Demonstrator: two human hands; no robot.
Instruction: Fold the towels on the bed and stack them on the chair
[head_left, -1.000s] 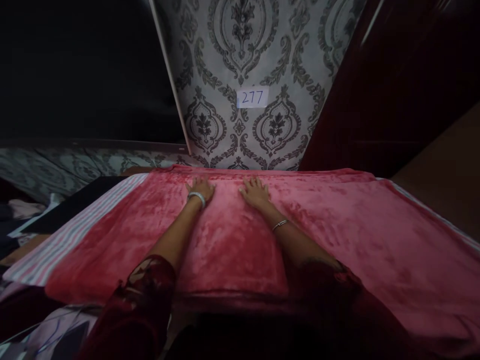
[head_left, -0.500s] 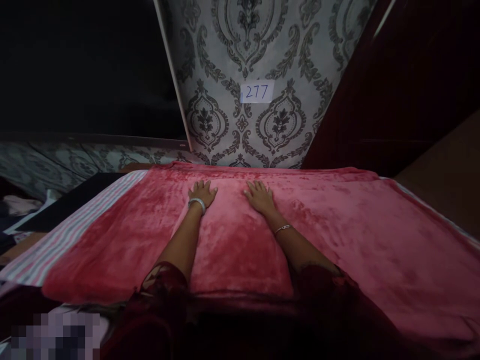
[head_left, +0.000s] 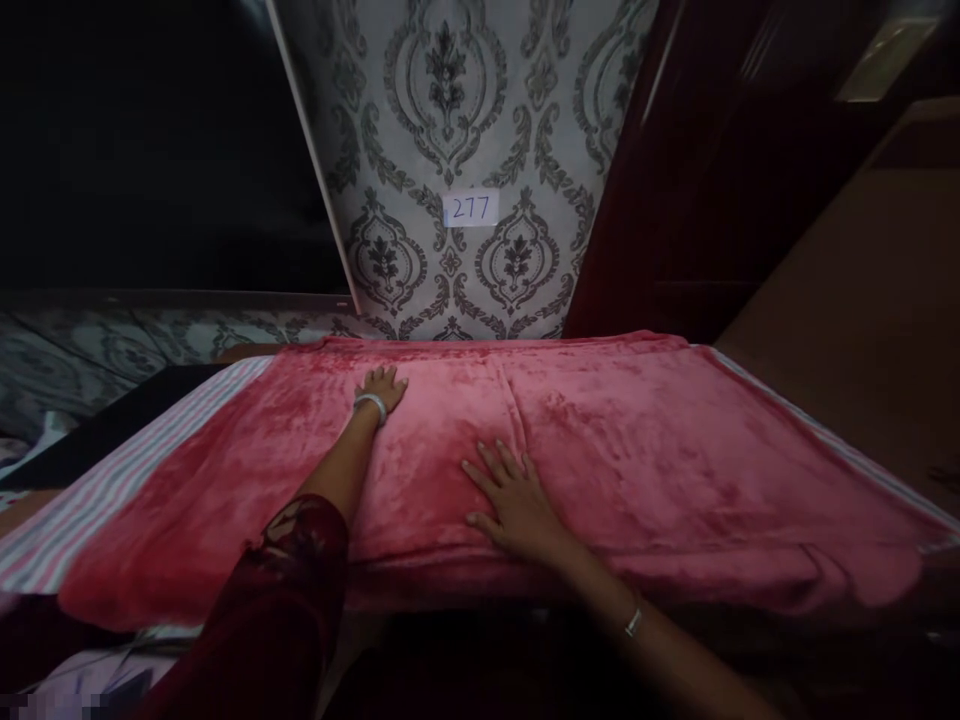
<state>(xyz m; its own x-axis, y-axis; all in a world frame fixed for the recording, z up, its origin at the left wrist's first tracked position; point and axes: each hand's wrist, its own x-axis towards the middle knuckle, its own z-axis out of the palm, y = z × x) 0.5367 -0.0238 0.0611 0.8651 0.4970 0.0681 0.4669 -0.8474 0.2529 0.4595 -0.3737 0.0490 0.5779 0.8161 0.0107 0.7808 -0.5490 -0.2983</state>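
Observation:
A plush red-pink blanket (head_left: 645, 440) lies spread over the table, its front edge hanging down towards me. Near its far side, my left hand (head_left: 381, 388) rests flat on the pile with fingers apart and a bracelet at the wrist. My right hand (head_left: 517, 502) is closer to the front edge, palm down over the blanket with its fingers spread. Neither hand grips anything. A shallow crease runs through the blanket beyond my right fingertips. Under it, a striped cloth (head_left: 142, 470) shows along the left and right sides.
A large dark screen (head_left: 150, 150) stands at the back left. Patterned wallpaper carries a paper label (head_left: 471, 207) reading 277. Dark red glossy panelling (head_left: 697, 200) rises at the back right, beside a brown surface (head_left: 862, 250). A black flat surface (head_left: 112, 430) lies left of the striped cloth.
My right hand has come back from the far part of the blanket towards the front edge. My left hand stays near the far side. The view has shifted a little to the right.

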